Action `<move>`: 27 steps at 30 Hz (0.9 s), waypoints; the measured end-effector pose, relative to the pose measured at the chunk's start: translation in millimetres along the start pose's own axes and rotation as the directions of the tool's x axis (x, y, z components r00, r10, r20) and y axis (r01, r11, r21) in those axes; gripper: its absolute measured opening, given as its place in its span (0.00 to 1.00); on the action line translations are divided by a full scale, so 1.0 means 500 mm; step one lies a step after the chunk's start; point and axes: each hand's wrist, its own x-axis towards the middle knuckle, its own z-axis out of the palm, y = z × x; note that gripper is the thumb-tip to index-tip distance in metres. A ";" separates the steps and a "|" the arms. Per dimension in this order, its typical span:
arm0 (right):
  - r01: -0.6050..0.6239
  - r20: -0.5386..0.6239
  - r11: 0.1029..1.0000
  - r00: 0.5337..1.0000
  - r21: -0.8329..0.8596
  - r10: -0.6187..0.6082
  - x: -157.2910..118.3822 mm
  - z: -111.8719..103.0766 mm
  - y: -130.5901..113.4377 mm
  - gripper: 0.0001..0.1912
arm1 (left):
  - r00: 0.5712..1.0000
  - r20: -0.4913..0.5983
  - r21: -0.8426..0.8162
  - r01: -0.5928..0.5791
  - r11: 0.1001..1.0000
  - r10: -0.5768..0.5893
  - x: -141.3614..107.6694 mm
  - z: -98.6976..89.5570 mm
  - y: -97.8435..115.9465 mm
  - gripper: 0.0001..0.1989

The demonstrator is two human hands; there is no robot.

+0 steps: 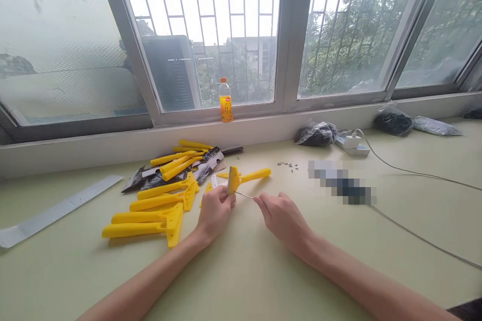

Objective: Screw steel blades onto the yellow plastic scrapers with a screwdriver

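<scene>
A yellow scraper (233,179) is gripped by its head in my left hand (216,213), its handle pointing right and a metal strip along the head's left edge. My right hand (282,218) is closed around a thin screwdriver (244,195); its handle is hidden in my fingers. The metal shaft's tip meets the lower part of the scraper head. Several yellow scraper handles with heads (150,217) lie left of my left hand. Small screws (289,164) are scattered on the table beyond my right hand.
More yellow handles (176,163) lie on dark plastic packaging (139,180). A long pale strip (60,209) lies at left. An orange-capped bottle (225,103) stands on the window ledge. Bagged dark items (315,134), a power strip (352,144) and a cable (414,173) are at right.
</scene>
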 end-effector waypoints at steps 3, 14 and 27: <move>0.006 0.002 1.000 1.000 0.011 -0.006 -0.001 0.000 -0.007 0.18 | 1.000 -0.010 0.006 -0.003 1.000 0.003 0.000 0.000 0.001 0.10; 0.039 0.057 0.996 0.998 -0.077 -0.035 0.001 0.008 -0.008 0.20 | 1.000 -0.013 0.016 -0.018 1.000 0.018 0.002 -0.001 -0.003 0.10; 0.046 0.075 0.986 0.995 0.162 -0.059 0.004 0.015 0.003 0.18 | 0.998 -0.001 0.061 -0.058 0.997 0.058 0.002 -0.004 -0.001 0.09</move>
